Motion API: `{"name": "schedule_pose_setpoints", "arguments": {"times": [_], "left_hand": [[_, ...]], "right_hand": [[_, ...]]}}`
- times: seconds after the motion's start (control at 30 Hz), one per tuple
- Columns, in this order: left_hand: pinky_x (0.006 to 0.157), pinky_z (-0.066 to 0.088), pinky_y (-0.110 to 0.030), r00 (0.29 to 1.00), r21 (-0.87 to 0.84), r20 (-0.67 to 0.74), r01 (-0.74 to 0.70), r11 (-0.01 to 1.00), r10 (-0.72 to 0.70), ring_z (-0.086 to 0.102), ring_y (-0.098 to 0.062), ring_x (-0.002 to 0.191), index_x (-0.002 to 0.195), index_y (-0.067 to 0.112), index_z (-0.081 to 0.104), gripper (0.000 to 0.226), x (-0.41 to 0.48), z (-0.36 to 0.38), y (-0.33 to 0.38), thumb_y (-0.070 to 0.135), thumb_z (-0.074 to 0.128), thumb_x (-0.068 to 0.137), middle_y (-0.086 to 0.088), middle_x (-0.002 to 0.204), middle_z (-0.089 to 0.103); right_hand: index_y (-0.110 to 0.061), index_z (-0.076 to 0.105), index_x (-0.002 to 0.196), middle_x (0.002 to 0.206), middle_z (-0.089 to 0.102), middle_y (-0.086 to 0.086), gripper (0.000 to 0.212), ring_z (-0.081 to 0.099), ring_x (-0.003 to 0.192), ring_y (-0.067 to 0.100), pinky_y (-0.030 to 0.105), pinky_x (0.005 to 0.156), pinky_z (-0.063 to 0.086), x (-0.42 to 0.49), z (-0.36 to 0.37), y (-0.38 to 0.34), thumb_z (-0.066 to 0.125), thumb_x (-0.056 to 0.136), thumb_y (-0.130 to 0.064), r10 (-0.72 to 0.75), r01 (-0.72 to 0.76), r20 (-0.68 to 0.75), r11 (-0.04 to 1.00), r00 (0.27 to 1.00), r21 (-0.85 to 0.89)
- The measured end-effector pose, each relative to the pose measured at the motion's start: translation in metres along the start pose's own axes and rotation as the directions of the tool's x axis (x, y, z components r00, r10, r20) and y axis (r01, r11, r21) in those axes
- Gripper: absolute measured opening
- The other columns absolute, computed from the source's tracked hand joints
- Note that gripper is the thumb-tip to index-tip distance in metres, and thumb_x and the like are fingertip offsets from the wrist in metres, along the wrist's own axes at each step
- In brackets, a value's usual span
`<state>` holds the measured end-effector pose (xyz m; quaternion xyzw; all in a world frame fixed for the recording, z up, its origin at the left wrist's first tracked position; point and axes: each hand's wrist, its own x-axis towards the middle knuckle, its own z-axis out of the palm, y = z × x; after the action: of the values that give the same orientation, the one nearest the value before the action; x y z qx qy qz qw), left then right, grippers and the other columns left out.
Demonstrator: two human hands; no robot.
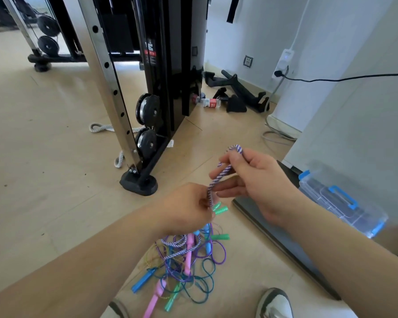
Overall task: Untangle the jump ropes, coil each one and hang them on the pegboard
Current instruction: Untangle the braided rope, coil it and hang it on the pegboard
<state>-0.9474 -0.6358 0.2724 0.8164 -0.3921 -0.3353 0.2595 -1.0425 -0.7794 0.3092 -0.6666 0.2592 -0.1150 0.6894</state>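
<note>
A: Where does everything lie?

B: On the tan floor point(44, 180), near a black cable machine point(166, 65) and a clear box with blue latches point(338, 198). The tangle of jump ropes point(184, 262) sits on the floor just ahead of the person's shoes point(275, 302), with pink, blue, green and purple cords all mixed together. No pegboard is in view.

A: And the hands?

B: Both are raised above the heap. The right hand point(255, 177) pinches the doubled bend of a purple-and-white striped rope point(218, 177) between thumb and forefinger, its other fingers loose. The left hand point(184, 207) is closed on the same rope lower down, just beside two green handles point(220, 208).

A: What could go wrong?

B: I judge that the striped rope's lower length runs back into the heap. A hard pull upward may cinch the thin cords around it into tighter knots, or lift the whole heap. The green handles at the left hand could snag a loop. If the right hand's light pinch slips, the bend drops and the strand is lost among the others.
</note>
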Motion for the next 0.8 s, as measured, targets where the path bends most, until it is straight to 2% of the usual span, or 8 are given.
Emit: {"name": "schedule_pose_setpoints", "arguments": {"times": [0.1, 0.17, 0.33, 0.5, 0.57, 0.63, 0.73, 0.8], "left_hand": [[0.078, 0.059, -0.043, 0.995, 0.014, -0.095, 0.023, 1.0, -0.021, 0.064, -0.024, 0.07, 0.089, 0.012, 0.066, 0.029, 0.003, 0.001, 0.0, 0.036, 0.054, 0.1, -0.007, 0.08, 0.071], [0.084, 0.061, -0.044, 0.983, -0.201, -0.179, -0.001, 0.98, -0.036, 0.074, -0.025, 0.078, 0.096, 0.011, 0.069, 0.025, 0.003, -0.004, 0.007, 0.03, 0.055, 0.104, -0.009, 0.085, 0.076], [0.063, 0.065, -0.034, 0.927, -0.837, -0.318, -0.176, 0.518, -0.199, 0.076, -0.027, 0.068, 0.106, -0.001, 0.063, 0.02, -0.003, -0.033, 0.04, 0.014, 0.05, 0.108, -0.019, 0.078, 0.076], [0.061, 0.064, -0.031, 0.942, -0.958, -0.255, -0.216, 0.189, -0.217, 0.079, -0.029, 0.078, 0.107, -0.002, 0.062, 0.023, -0.002, -0.05, 0.044, 0.016, 0.049, 0.108, -0.02, 0.085, 0.077], [0.069, 0.066, -0.037, 0.963, -0.966, -0.166, -0.115, 0.233, -0.212, 0.078, -0.033, 0.085, 0.108, -0.008, 0.06, 0.03, 0.002, -0.047, 0.041, 0.02, 0.048, 0.109, -0.026, 0.097, 0.076], [0.082, 0.064, -0.042, 0.968, -0.893, -0.102, 0.013, 0.449, -0.231, 0.077, -0.034, 0.093, 0.116, -0.007, 0.06, 0.021, 0.006, -0.039, 0.031, 0.008, 0.052, 0.103, -0.026, 0.108, 0.074], [0.085, 0.058, -0.033, 0.993, -0.509, 0.002, 0.103, 0.855, -0.119, 0.074, -0.022, 0.103, 0.119, 0.01, 0.069, 0.044, 0.003, -0.024, 0.014, -0.004, 0.058, 0.079, -0.013, 0.113, 0.076], [0.085, 0.053, -0.033, 0.997, -0.283, 0.078, 0.038, 0.958, -0.017, 0.069, -0.017, 0.095, 0.111, 0.013, 0.072, 0.039, -0.003, -0.016, 0.009, 0.01, 0.062, 0.073, -0.013, 0.113, 0.074]], "right_hand": [[-0.003, 0.061, 0.114, 0.101, 0.078, 0.02, 0.03, 0.077, 0.077, 0.031, 0.037, 0.069, 0.066, 0.002, -0.003, -0.01, 0.043, 0.111, -0.027, 0.018, -0.018, 0.003, 0.956, 1.0, 0.292], [-0.003, 0.062, 0.121, 0.111, 0.077, 0.019, 0.038, 0.077, 0.097, 0.032, 0.042, 0.083, 0.064, 0.007, -0.01, -0.007, 0.045, 0.109, -0.035, 0.05, -0.06, 0.039, 0.944, 0.998, 0.324], [-0.015, 0.068, 0.129, 0.12, 0.077, 0.007, 0.047, 0.068, 0.121, 0.025, 0.047, 0.111, 0.05, 0.009, -0.024, 0.028, 0.068, 0.082, -0.008, 0.17, -0.089, 0.329, 0.965, 0.929, -0.245], [-0.021, 0.073, 0.104, 0.105, 0.077, -0.002, 0.022, 0.073, 0.101, 0.017, 0.042, 0.096, 0.057, -0.003, -0.017, 0.047, 0.051, 0.104, -0.025, 0.301, 0.038, 0.301, 0.648, 0.905, -0.761], [-0.012, 0.07, 0.102, 0.097, 0.078, 0.006, 0.026, 0.075, 0.09, 0.025, 0.044, 0.087, 0.061, -0.002, -0.012, 0.041, 0.048, 0.108, -0.023, 0.247, -0.049, 0.2, 0.734, 0.948, -0.677], [-0.009, 0.068, 0.101, 0.09, 0.079, 0.01, 0.025, 0.076, 0.082, 0.029, 0.046, 0.079, 0.062, 0.0, -0.007, 0.028, 0.047, 0.109, -0.021, 0.12, -0.048, 0.099, 0.839, 0.988, -0.541], [-0.008, 0.068, 0.096, 0.081, 0.078, 0.013, 0.024, 0.076, 0.071, 0.03, 0.044, 0.068, 0.063, -0.002, 0.001, 0.006, 0.049, 0.108, -0.017, -0.079, 0.071, -0.003, 0.916, 0.997, -0.394], [-0.007, 0.067, 0.097, 0.08, 0.078, 0.013, 0.023, 0.076, 0.069, 0.032, 0.039, 0.063, 0.064, -0.002, 0.004, -0.001, 0.049, 0.108, -0.016, -0.101, 0.086, -0.03, 0.942, 0.994, -0.325]]}}
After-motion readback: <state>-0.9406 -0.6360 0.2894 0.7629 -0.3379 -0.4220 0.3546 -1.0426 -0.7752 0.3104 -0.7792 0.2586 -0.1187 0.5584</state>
